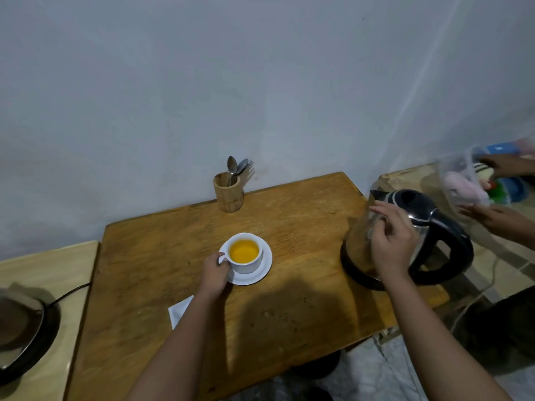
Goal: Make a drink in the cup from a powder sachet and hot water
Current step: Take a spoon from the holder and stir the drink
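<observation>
A white cup (pixel 247 263) holding orange liquid stands on a white saucer (pixel 265 272) in the middle of the wooden table (pixel 289 227). My left hand (pixel 215 273) pinches the cup's handle from the left. A glass kettle (pixel 405 241) with a black lid, handle and base stands upright at the table's right edge. My right hand (pixel 392 241) hovers with spread fingers against the kettle's glass side, holding nothing. A white sachet (pixel 179 311) lies flat by my left forearm, partly hidden under it.
A wooden holder (pixel 228 195) with spoons and a fork stands at the table's back edge by the wall. Another person's hands (pixel 492 218) handle a plastic bag (pixel 463 183) at the right. A dark pan on a hotplate (pixel 23 328) sits on the left counter.
</observation>
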{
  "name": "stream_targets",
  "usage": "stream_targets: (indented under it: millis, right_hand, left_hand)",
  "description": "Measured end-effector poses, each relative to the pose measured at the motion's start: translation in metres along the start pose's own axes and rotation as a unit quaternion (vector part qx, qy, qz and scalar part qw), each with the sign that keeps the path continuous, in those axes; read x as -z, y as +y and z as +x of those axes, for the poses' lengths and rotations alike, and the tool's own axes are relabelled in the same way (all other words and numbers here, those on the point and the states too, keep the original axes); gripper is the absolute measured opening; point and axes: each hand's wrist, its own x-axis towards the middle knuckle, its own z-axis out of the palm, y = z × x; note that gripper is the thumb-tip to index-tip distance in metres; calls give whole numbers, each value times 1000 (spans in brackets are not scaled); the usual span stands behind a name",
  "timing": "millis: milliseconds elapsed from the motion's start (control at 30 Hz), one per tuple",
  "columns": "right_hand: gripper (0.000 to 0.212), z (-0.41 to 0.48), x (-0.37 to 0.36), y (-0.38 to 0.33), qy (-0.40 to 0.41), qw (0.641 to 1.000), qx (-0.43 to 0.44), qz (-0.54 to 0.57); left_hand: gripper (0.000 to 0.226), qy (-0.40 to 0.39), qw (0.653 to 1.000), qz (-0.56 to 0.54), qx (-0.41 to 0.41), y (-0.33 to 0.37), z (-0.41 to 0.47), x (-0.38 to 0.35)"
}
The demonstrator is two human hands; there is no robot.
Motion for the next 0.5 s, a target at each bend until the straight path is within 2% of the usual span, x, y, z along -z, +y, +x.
stream_targets:
  millis: [100, 300, 500]
  right_hand:
    - [28, -6, -33, -18, -85, 996, 13, 26]
    - [26, -1, -117, -47, -285, 956, -52, 37]
    - [25, 16, -201, -66, -357, 926, -108, 59]
  left_hand:
    - [25, -21, 1000, 7, -13, -2, 3, 6]
    - [28, -39, 998, 35, -26, -9, 10, 14]
    - [27, -29, 998, 50, -37, -12, 7, 15]
